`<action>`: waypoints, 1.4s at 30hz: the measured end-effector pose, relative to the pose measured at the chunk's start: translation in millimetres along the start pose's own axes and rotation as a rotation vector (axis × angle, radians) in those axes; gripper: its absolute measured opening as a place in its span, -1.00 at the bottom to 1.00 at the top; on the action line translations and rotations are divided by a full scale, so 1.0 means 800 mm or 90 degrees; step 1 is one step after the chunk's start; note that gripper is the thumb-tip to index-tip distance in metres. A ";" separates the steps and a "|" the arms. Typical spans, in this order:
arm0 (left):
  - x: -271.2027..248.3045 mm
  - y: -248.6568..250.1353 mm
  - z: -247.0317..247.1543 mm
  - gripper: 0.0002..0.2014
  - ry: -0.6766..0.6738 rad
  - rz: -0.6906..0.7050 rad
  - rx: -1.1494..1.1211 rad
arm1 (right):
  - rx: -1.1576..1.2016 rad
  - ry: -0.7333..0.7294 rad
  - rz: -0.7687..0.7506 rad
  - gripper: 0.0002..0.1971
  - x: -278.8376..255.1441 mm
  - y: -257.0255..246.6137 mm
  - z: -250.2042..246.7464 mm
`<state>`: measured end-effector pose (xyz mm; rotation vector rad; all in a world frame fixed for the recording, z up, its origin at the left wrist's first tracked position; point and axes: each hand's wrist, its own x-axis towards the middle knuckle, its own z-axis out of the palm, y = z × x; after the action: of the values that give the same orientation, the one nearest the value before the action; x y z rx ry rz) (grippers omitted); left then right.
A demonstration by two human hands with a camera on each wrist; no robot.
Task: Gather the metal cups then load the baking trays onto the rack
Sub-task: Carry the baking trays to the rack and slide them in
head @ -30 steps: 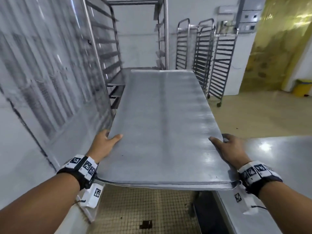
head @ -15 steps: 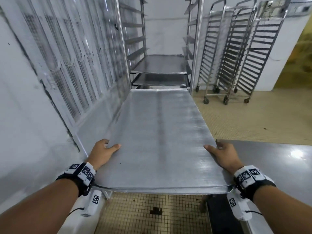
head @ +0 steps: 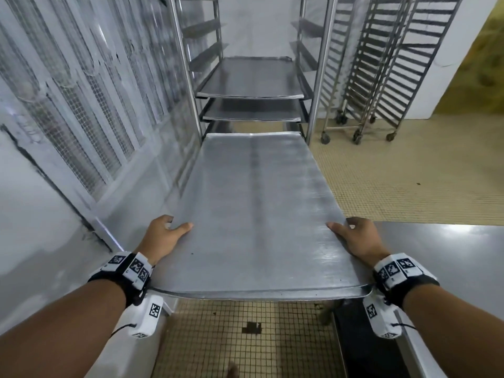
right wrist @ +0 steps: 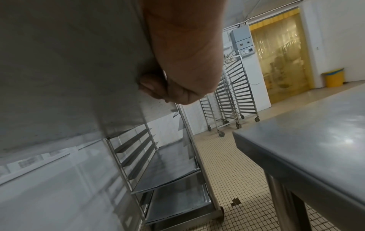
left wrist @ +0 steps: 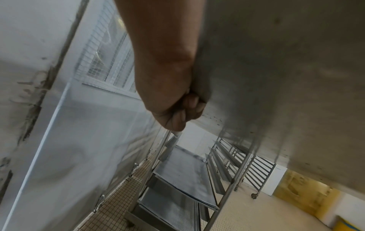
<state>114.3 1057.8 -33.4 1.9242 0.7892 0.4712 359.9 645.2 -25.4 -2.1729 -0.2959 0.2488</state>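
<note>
From the head view, the large flat grey metal baking tray (head: 253, 214) is carried level, long axis pointing at the tall steel rack (head: 188, 77) ahead. The left hand (head: 163, 236) grips the near left edge, thumb on top; the right hand (head: 357, 237) grips the near right edge the same way. The tray's far edge sits just short of the rack's front posts, below two trays already loaded (head: 251, 77). To do this step well, I judge the tray should be kept flat and centred between the posts, its side edges lined up with a free pair of runners before it is pushed. A steel worktop (head: 450, 255) lies near right; spare wheeled racks (head: 381, 64) stand far right. No metal cups are visible.

The left wrist view shows the left hand's fingers (left wrist: 185, 109) curled under the tray's underside (left wrist: 286, 62), a firm hold; the rack's runners and loaded trays lie ahead.

The right wrist view shows the right hand's fingers (right wrist: 152, 84) curled under the tray's edge too. The rack post stands close, so the right corner needs watching on entry.
</note>
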 end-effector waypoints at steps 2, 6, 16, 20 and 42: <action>0.030 -0.011 -0.003 -0.55 0.004 0.000 0.015 | 0.007 0.004 0.007 -0.45 0.018 -0.011 0.012; 0.089 -0.032 -0.002 -0.52 -0.005 -0.012 0.018 | -0.020 0.007 0.020 -0.53 0.053 -0.018 0.042; 0.155 -0.065 0.020 -0.82 -0.011 -0.013 0.001 | -0.086 0.009 0.061 -0.48 0.085 -0.018 0.110; 0.189 -0.078 0.013 -0.76 -0.033 -0.003 -0.007 | -0.079 0.005 0.087 -0.35 0.100 -0.023 0.120; 0.355 -0.054 0.065 -0.50 -0.033 -0.025 0.029 | -0.066 -0.007 0.145 -0.40 0.284 -0.053 0.142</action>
<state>335.5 1237.0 -97.5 1.9514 0.8089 0.3819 538.2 825.1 -71.5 -2.3103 -0.0670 0.3810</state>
